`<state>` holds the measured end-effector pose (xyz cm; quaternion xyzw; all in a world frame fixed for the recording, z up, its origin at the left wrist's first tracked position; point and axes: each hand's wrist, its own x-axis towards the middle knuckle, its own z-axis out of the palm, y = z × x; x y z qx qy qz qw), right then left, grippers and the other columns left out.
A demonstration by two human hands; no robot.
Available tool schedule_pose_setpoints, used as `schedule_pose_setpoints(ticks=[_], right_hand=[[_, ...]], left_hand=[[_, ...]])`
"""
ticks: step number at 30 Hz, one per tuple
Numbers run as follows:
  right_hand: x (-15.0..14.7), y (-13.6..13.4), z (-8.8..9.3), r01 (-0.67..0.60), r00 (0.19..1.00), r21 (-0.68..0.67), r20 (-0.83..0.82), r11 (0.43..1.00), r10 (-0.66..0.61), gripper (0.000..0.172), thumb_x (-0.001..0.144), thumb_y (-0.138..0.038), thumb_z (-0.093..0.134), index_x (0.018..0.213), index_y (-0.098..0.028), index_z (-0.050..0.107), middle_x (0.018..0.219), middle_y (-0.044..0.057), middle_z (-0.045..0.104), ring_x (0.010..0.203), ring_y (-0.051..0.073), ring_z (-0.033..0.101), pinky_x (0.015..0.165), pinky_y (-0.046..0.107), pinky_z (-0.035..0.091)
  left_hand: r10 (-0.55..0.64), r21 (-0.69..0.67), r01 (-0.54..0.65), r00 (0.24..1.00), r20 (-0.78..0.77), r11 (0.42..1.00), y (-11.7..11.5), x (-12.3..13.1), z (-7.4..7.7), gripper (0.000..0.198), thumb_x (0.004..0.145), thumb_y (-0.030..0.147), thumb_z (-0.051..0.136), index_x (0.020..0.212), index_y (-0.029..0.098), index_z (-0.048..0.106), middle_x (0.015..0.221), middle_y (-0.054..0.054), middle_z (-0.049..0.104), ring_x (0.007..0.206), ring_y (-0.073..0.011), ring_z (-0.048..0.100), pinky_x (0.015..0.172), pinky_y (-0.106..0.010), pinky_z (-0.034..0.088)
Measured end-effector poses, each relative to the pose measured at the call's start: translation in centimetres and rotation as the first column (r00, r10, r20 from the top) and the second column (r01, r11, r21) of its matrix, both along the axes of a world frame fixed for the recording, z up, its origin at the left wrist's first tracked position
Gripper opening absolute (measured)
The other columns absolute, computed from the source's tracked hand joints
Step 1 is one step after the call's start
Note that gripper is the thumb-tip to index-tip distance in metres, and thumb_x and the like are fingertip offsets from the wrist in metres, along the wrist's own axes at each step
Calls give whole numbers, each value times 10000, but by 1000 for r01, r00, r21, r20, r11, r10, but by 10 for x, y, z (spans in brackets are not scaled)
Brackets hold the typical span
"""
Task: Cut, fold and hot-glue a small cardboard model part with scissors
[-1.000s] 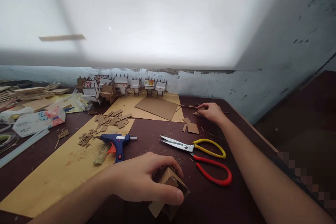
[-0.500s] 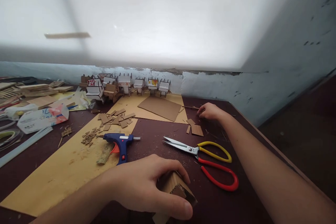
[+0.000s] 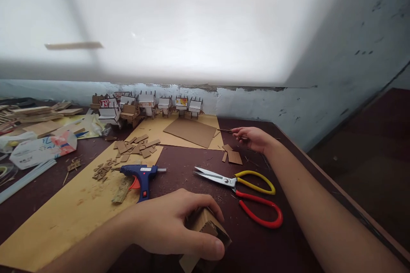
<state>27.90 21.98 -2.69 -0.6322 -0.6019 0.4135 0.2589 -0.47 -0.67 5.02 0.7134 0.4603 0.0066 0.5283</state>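
In the lower middle, my left hand point(image 3: 179, 224) is wrapped over a small folded cardboard piece point(image 3: 208, 222), its thumb along the near side. Much of that piece is hidden under the palm. My right hand point(image 3: 251, 137) reaches to the far right of the table, fingers curled around a thin brown strip point(image 3: 244, 137). Another thin dark strip point(image 3: 225, 130) lies by its fingertips. Just in front of this hand are small cardboard pieces point(image 3: 235, 158). Scissors point(image 3: 229, 181) with one yellow and one red handle lie open between my hands.
A blue glue gun point(image 3: 144, 170) lies left of centre beside small cardboard cuttings point(image 3: 136, 147). A cardboard sheet point(image 3: 190, 132) rests on yellow board point(image 3: 73, 213). Several miniature cardboard chairs point(image 3: 147, 103) line the wall. Wood strips point(image 3: 35, 113) and glue sticks point(image 3: 27, 181) sit left.
My right hand has turned, its fingers lifting slightly with a thin strip showing between them. My left hand keeps its hold on the cardboard piece. The whole view has shifted slightly.
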Motion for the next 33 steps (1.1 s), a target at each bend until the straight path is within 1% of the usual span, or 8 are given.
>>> schedule_pose_setpoints(ticks=[3, 6, 11, 16, 20, 23, 26, 33], right_hand=[[-7, -10, -6, -57, 998, -64, 14, 996, 58, 335, 1003, -353, 660, 1284, -173, 640, 1281, 101, 665, 1057, 237, 687, 889, 442, 593], [-11, -19, -8, -138, 989, -93, 48, 986, 143, 315, 1006, -353, 655, 1268, -178, 649, 1268, 94, 672, 1045, 230, 689, 883, 437, 594], [-11, -28, -2, -276, 947, -89, 143, 957, 286, 277, 1006, -344, 657, 1225, -176, 668, 1243, 88, 684, 1034, 223, 691, 882, 426, 593], [-5, -32, 7, -356, 890, -63, 283, 933, 358, 258, 1002, -327, 662, 1214, -181, 674, 1256, 87, 681, 1060, 230, 684, 911, 438, 584], [-6, -35, 12, -424, 842, -42, 350, 905, 411, 319, 988, -308, 682, 1283, -189, 654, 1320, 93, 656, 1128, 257, 666, 951, 473, 569], [-9, -36, 11, -433, 820, -47, 395, 900, 415, 325, 979, -302, 693, 1284, -191, 659, 1341, 94, 648, 1153, 266, 656, 968, 486, 560], [-10, -35, 9, -428, 813, -51, 415, 903, 409, 311, 980, -302, 693, 1266, -183, 665, 1308, 92, 663, 1141, 262, 662, 956, 478, 566], [-2, -37, 17, -419, 825, -86, 380, 904, 418, 233, 976, -303, 700, 1166, -169, 700, 1208, 74, 703, 1026, 225, 695, 886, 424, 591]], left_hand=[[-11, -2, 11, 1000, 4, 1000, 1, 1, -3, 522, 808, 555, 738, 1286, 350, 688, 1078, 11, 722, 960, -213, 641, 786, -264, 470], [-15, -1, 15, 1000, 3, 1000, 1, 1, -5, 531, 803, 556, 743, 1287, 346, 685, 1076, 15, 722, 954, -206, 641, 786, -261, 467], [-9, 2, 9, 1000, -1, 1000, -1, 1, -5, 504, 805, 536, 744, 1269, 347, 688, 1097, 17, 716, 975, -209, 641, 789, -259, 463], [-8, 18, 7, 1000, 23, 1000, -1, 2, -7, 486, 811, 538, 743, 1252, 340, 694, 1145, 11, 715, 1027, -226, 640, 827, -269, 467], [-2, 24, 2, 1000, 11, 1000, 0, 1, -9, 504, 804, 569, 746, 1253, 346, 698, 1159, 3, 707, 1009, -228, 635, 825, -275, 472], [-14, 37, 14, 1000, 6, 999, 1, 0, -10, 499, 818, 575, 730, 1259, 345, 696, 1143, -2, 711, 981, -223, 627, 817, -279, 468], [-17, 38, 16, 1000, 14, 999, 1, 0, -11, 496, 820, 575, 730, 1257, 343, 694, 1158, -6, 702, 996, -222, 625, 824, -275, 469], [-20, 29, 20, 1000, 10, 999, 1, -2, -11, 516, 818, 588, 728, 1269, 340, 685, 1189, -8, 694, 1052, -232, 620, 847, -276, 466]])
